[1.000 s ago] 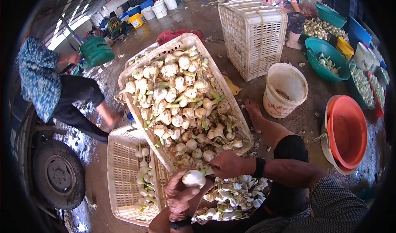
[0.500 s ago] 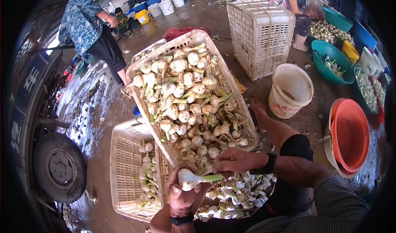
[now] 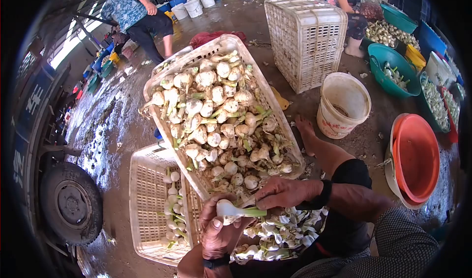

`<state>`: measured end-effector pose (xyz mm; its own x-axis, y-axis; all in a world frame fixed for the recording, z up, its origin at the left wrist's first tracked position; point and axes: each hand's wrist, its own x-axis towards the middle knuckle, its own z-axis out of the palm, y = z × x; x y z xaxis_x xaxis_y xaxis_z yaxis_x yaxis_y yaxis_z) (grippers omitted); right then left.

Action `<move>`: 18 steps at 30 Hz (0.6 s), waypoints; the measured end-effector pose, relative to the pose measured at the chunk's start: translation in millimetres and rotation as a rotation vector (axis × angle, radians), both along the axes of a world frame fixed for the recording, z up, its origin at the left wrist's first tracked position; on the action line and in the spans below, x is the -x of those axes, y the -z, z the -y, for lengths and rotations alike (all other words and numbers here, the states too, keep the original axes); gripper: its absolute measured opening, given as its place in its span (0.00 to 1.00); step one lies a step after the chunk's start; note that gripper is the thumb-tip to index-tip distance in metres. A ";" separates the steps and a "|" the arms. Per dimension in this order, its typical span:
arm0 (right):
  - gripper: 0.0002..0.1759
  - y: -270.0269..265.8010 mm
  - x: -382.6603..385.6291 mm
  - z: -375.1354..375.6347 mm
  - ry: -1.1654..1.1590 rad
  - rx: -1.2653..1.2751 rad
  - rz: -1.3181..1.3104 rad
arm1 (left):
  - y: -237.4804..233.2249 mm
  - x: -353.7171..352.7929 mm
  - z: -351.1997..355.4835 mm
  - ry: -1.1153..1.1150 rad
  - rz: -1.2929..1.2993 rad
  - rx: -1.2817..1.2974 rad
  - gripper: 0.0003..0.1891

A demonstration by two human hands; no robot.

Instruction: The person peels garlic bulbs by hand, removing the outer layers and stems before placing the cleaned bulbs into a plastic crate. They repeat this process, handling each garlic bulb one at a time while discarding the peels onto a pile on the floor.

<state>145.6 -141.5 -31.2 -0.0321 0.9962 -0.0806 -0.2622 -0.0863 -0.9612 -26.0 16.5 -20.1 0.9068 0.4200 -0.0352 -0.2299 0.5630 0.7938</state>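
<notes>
A white garlic bulb [image 3: 227, 209] with a short green stem lies in my left hand [image 3: 216, 238], its fingers wrapped round the bulb and the stem pointing right. My right hand [image 3: 287, 193] is closed in a pinch right by the stem's end. What it holds, if anything, is hidden by the fingers. Just beyond both hands a tilted pale plastic crate [image 3: 173, 149] is heaped with soil-marked garlic [image 3: 216, 116]. Below my hands lies a pile of garlic skins and leaf scraps [image 3: 282, 231].
At lower left, another crate [image 3: 139, 204] holds cleaner garlic bulbs [image 3: 173, 206]. An upright crate [image 3: 307, 47], a white bucket [image 3: 344, 103] and red basins [image 3: 418, 155] stand to the right. A vehicle wheel [image 3: 71, 202] is at left. A person [image 3: 147, 25] walks behind; another sits beyond the upright crate.
My right hand has moved slightly left, closer against the stem. My left hand still holds the garlic bulb. The view has shifted a little, and the walking person appears further right.
</notes>
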 end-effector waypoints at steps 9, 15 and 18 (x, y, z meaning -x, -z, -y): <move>0.18 -8.4 3.9 0.3 0.022 -0.094 -0.081 | -5.1 -1.6 2.2 0.106 -0.032 0.088 0.42; 0.16 -5.6 4.6 -0.4 0.087 -0.058 0.046 | 20.2 3.0 5.0 0.195 -0.212 -0.078 0.44; 0.14 5.0 -2.3 -5.7 0.327 -0.268 0.481 | 19.1 1.7 3.7 0.188 -0.242 -0.088 0.43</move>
<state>147.9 -135.8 -36.2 0.2543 0.9361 0.2429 0.2321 0.1847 -0.9550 -27.6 12.8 -39.2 0.9386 0.2566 -0.2306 0.0733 0.5049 0.8601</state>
